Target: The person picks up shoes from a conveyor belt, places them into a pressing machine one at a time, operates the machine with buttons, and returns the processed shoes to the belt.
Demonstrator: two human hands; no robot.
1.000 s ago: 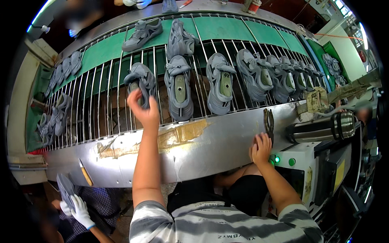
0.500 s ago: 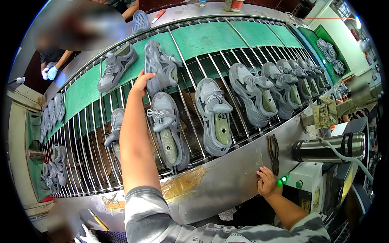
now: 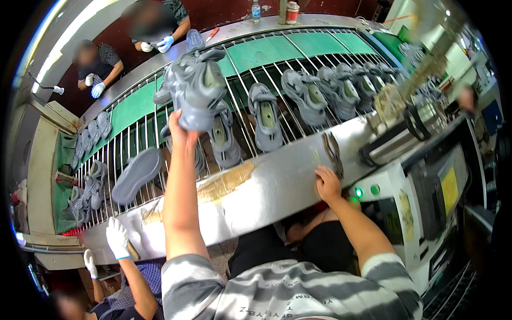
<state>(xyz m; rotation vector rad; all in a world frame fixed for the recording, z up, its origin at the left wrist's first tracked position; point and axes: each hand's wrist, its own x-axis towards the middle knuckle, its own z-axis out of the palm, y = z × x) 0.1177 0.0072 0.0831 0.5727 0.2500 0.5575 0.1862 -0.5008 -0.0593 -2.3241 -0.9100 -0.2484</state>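
Note:
My left hand [image 3: 184, 133] grips a grey sneaker [image 3: 193, 90] by its lower end, lifted above the metal-rod conveyor [image 3: 242, 114]. Part of another grey shoe is hidden behind it. Close to my left forearm, a grey shoe sole [image 3: 137, 176] lies over the rods. My right hand [image 3: 327, 184] rests on the steel edge [image 3: 277, 178] with its fingers loosely bent and holds nothing. Just beyond those fingers lies a pair of pliers [image 3: 333, 152]. Two grey sneakers, one nearer [image 3: 225, 138] and one further right [image 3: 265, 117], stand on the rods.
More grey sneakers [image 3: 304, 96] line the conveyor to the right; several shoe parts [image 3: 96, 130] sit at the left end. A co-worker's white-gloved hand [image 3: 117, 237] is at the lower left. Two people work across the conveyor. A steel flask [image 3: 400, 138] and a machine [image 3: 394, 197] stand right.
My left hand has lifted the sneaker off the conveyor and brought it nearer. A grey sole now lies at the left, and a co-worker's gloved hand has come up at the lower left.

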